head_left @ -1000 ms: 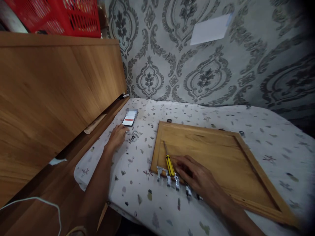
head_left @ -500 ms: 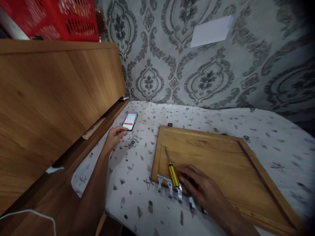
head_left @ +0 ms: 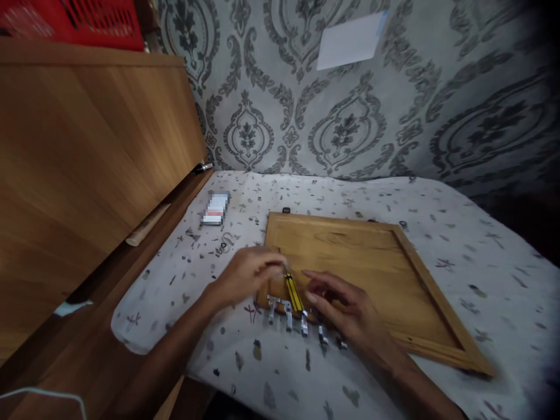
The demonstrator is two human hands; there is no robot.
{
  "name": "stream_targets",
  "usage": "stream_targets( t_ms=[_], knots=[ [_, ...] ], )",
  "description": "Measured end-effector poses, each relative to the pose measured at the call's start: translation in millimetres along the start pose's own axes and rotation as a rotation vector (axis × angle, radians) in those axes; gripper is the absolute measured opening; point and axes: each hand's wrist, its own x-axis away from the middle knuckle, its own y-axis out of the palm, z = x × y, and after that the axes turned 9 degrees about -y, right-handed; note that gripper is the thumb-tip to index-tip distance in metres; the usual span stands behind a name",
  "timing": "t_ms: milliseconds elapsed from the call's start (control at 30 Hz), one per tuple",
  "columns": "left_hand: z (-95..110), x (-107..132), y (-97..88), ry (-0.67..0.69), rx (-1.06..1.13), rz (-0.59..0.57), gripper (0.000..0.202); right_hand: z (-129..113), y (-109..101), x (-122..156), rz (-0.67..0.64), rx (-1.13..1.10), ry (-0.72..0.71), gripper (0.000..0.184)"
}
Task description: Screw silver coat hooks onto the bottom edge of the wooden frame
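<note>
My left hand [head_left: 256, 271] reaches over the left edge of a wooden framed panel [head_left: 345, 256], its fingertips pinched near the shaft of a screwdriver. Motion blur hides what, if anything, is in that pinch. The screwdriver, with a yellow and black handle [head_left: 293, 293], rests on the panel pointing away from me. My right hand [head_left: 343, 303] hovers to the right of it, fingers apart and holding nothing visible. Along the panel's near edge several metal hinges [head_left: 289, 318] lie in a row on the patterned cloth.
A phone [head_left: 216, 208] lies on the cloth [head_left: 192, 291] at the far left of the panel. To the left stands a wooden cabinet [head_left: 96, 140] with a red basket [head_left: 87, 23] on top. A patterned wall [head_left: 289, 105] bounds the back.
My left hand has moved right and nearer, from beside the phone to the screwdriver's shaft. My right hand has lifted its fingers apart near the handle. The view has shifted slightly.
</note>
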Motion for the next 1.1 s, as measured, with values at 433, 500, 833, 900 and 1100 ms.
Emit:
stream_targets(
  t_ms=[433, 500, 833, 900, 1100],
  knots=[
    [41.6, 7.3, 20.9, 0.303, -0.551, -0.187, 0.017, -23.2, -12.2, 2.9, -0.081, -0.004, 0.009, 0.045],
    [45.4, 7.1, 24.2, 0.338, -0.533, -0.199, 0.019, -32.7, -17.9, 6.4, -0.091, 0.055, -0.004, 0.045],
    [49.4, 6.2, 55.5, 0.425, -0.276, -0.043, 0.028, -43.7, -45.8, 95.3, 0.376, 0.076, 0.209, 0.038],
    [47.0, 9.0, 62.8, 0.458, -0.31, -0.056, 0.028, -38.3, -40.1, 114.5, 0.417, 0.074, 0.231, 0.036],
    [39.0, 15.5, 84.4, 0.463, -0.34, -0.146, 0.023, -28.1, -16.4, 130.7, 0.366, 0.093, 0.269, 0.028]
  ],
)
